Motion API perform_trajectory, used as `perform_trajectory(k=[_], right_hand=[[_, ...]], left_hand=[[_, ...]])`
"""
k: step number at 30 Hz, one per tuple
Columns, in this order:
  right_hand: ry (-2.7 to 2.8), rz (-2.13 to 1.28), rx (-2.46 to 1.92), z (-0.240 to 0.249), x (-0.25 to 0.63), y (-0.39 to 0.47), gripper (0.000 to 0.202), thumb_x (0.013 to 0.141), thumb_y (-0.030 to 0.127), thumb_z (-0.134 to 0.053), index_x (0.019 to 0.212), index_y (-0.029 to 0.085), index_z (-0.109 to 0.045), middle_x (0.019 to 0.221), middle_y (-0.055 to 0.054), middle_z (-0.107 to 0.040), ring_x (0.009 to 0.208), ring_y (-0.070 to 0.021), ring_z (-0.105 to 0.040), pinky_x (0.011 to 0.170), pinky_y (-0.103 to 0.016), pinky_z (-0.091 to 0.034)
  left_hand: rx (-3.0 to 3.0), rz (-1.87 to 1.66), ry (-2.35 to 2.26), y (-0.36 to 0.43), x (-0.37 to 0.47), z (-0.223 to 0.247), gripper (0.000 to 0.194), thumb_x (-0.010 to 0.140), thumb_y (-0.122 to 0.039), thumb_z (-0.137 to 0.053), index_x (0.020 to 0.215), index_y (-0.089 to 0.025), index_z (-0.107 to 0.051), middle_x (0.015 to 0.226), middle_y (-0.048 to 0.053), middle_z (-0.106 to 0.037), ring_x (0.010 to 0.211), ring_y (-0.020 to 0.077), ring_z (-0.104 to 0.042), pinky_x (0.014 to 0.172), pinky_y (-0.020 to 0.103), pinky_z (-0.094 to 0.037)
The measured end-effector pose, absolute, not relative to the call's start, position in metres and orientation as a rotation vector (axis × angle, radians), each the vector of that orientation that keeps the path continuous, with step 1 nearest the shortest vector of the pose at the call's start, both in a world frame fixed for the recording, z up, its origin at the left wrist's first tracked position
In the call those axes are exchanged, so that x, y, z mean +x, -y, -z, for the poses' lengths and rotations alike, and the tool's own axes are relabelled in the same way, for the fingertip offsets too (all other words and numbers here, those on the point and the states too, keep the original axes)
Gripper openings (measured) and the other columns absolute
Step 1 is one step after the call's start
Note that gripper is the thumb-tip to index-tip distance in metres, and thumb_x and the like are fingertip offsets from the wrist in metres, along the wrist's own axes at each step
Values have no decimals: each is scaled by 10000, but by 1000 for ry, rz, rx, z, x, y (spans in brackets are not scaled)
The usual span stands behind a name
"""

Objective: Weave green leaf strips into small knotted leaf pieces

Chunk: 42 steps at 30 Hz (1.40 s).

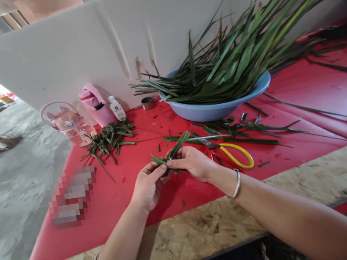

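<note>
Both hands meet over the red table covering, pinching folded green leaf strips (pixel 178 143) between thumbs and fingers. My left hand (pixel 149 184) is closed on the left end of the strips. Closed on their right side is my right hand (pixel 193 162), with a silver bangle on its wrist. One strip sticks up to the right of the fingertips; the knot or fold between the thumbs is partly hidden. Just right of my right hand lie scissors (pixel 237 155) with yellow and red handles. A pile of folded leaf pieces (pixel 109 139) rests to the left, beyond my left hand.
A blue basin (pixel 216 108) heaped with long green leaves (pixel 247 56) stands at the back right. Along the white board (pixel 75 53) are a clear pink jug (pixel 72 126), a pink bottle (pixel 99 108), a small white bottle (pixel 117 108) and a small round tin (pixel 147 103). Leaf scraps lie about.
</note>
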State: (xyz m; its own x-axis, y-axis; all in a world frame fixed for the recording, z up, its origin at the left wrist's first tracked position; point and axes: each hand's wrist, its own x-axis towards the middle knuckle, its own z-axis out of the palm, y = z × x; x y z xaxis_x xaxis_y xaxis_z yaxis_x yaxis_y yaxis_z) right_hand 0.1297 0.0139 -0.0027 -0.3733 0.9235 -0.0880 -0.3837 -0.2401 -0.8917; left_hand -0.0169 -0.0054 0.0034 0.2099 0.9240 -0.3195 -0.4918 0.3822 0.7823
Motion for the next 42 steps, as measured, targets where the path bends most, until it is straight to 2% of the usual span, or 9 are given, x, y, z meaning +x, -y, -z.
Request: perform_trajectory(k=[5, 10, 15, 20, 25, 30, 35, 39, 42], right_hand=[[1014, -1718, -802, 5, 129, -17, 315, 560, 268, -786, 796, 145, -615, 697, 9, -634, 677, -116, -592, 689, -252, -472], [944, -1738, -849, 5, 128, -16, 428, 611, 325, -761, 933, 169, -526, 690, 33, -601, 612, -96, -573, 566, -217, -457], [1078, -1712, -975, 5, 126, -12, 321, 609, 339, -748, 778, 127, -575, 604, 24, -590, 470, -64, -507, 473, -195, -405], [1054, -1643, -1149, 4, 123, -11, 284, 673, 399, -667, 633, 140, -558, 527, 10, -576, 416, -73, -482, 390, -182, -321], [1308, -1358, -1195, -1, 121, -4, 231, 774, 344, -575, 679, 139, -623, 529, 9, -560, 459, -92, -482, 440, -201, -342], [1643, -838, -1102, -1, 120, 5, 173, 835, 256, -525, 774, 178, -666, 668, -8, -627, 598, -116, -535, 568, -207, -387], [1735, -762, -1133, 1, 118, 5, 224, 852, 260, -509, 701, 173, -649, 593, -2, -594, 538, -105, -507, 517, -198, -360], [1799, -837, -1005, -6, 125, 4, 180, 846, 290, -524, 814, 176, -659, 690, -12, -632, 607, -114, -545, 567, -199, -396], [1657, -768, -985, -10, 138, -1, 249, 889, 320, -430, 850, 170, -625, 633, -4, -571, 558, -105, -501, 530, -205, -382]], left_hand=[[611, -1129, -983, 5, -15, -2, 227, 524, -210, -796, 691, -135, -663, 707, -4, -681, 649, 90, -613, 598, 183, -495], [408, -1275, -976, 0, -16, -2, 191, 551, -186, -782, 632, -159, -611, 646, -43, -649, 603, 69, -606, 636, 195, -530], [326, -1337, -975, -2, -16, -2, 132, 633, -153, -731, 668, -165, -604, 687, -34, -655, 609, 54, -610, 613, 150, -524], [460, -1369, -942, 1, -11, 3, 197, 597, -229, -762, 707, -170, -610, 705, -38, -660, 635, 59, -603, 611, 152, -497], [730, -1441, -1066, 3, -12, 8, 211, 624, -284, -737, 698, -147, -594, 600, -45, -619, 529, 45, -536, 523, 145, -429], [916, -1415, -1245, 3, -15, 6, 251, 615, -327, -725, 719, -134, -602, 637, -10, -638, 583, 83, -570, 597, 202, -464], [1029, -1346, -1290, 3, -15, 6, 223, 596, -283, -736, 702, -128, -617, 658, 1, -645, 619, 89, -579, 629, 200, -471], [752, -1339, -1101, 1, -16, 3, 216, 594, -244, -737, 706, -136, -588, 638, -19, -627, 579, 65, -562, 565, 164, -460], [484, -1291, -990, -4, -19, -5, 184, 609, -170, -712, 734, -138, -582, 615, -24, -617, 537, 57, -563, 505, 139, -458]])
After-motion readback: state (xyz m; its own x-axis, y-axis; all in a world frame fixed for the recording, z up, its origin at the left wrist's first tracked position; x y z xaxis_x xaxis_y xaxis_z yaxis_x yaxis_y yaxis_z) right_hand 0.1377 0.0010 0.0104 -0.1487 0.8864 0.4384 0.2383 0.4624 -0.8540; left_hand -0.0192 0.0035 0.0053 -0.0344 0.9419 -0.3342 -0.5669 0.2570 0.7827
